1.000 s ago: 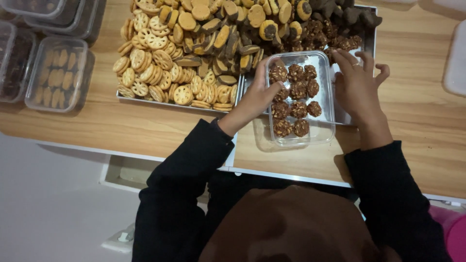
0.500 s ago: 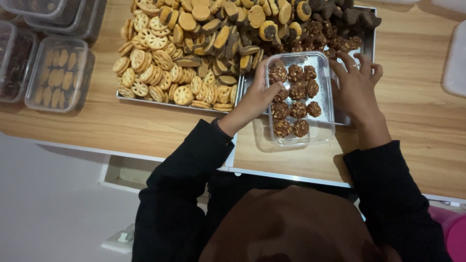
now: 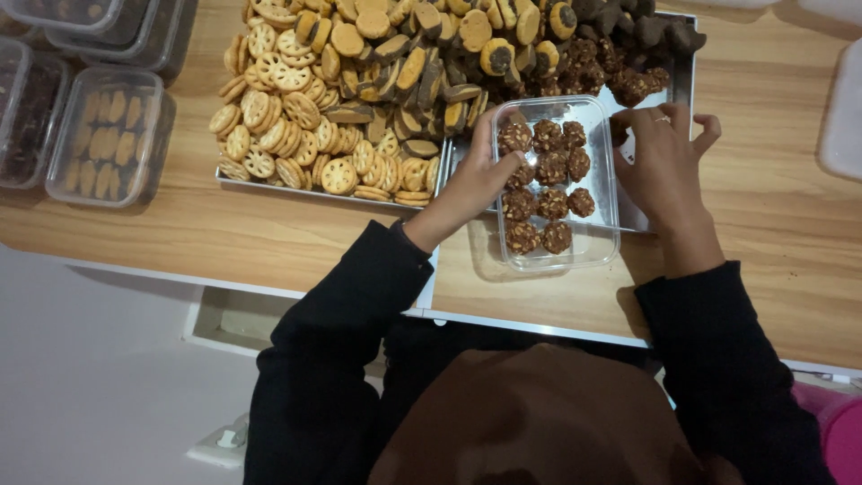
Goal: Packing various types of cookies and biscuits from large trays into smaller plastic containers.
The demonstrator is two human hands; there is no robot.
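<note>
A wooden tabletop [image 3: 772,233] carries a wide metal tray [image 3: 684,67] heaped with pale lattice biscuits [image 3: 287,135], two-tone biscuits [image 3: 413,63] and dark nutty cookies [image 3: 628,81]. At the left edge stand lidded tubs [image 3: 103,135], already filled.

A clear box [image 3: 603,242] sits at the tray's near right corner, partly over it, and holds rows of the same nutty cookies. It looks light and thin-walled, likely to flex and slide, so the rim or side walls are the places to steady it. The cookies seem crumbly and are best pinched lightly at the edges.

The left hand [image 3: 480,175] rests on the box's left rim, fingers curled loosely and thumb inside touching a cookie. The right hand [image 3: 664,157] is just beside the box's right wall, fingers bent together near the tray's cookies; whether it pinches one, I cannot tell.
</note>
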